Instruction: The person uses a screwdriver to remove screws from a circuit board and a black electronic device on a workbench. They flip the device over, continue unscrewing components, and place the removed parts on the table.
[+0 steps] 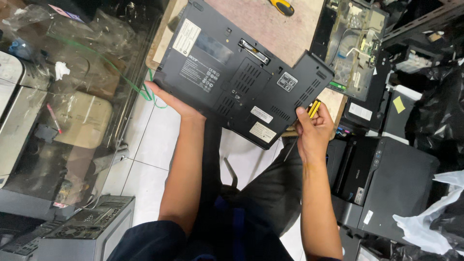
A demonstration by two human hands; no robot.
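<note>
Holding a dark laptop (241,77) bottom-side up, tilted, far edge over the wooden desk (275,24), near edge hanging out past it above the tiled floor (145,140). Left hand (171,101) is open flat under the laptop's left edge, fingers hidden beneath it. Right hand (314,128) grips the near right corner, thumb on the casing, and is also curled around a yellow-and-black screwdriver (313,108). Second yellow-handled tool (281,6) lies further back on the desk. Stripped laptop chassis (355,43) just right of it; black printer (386,183) below.
</note>
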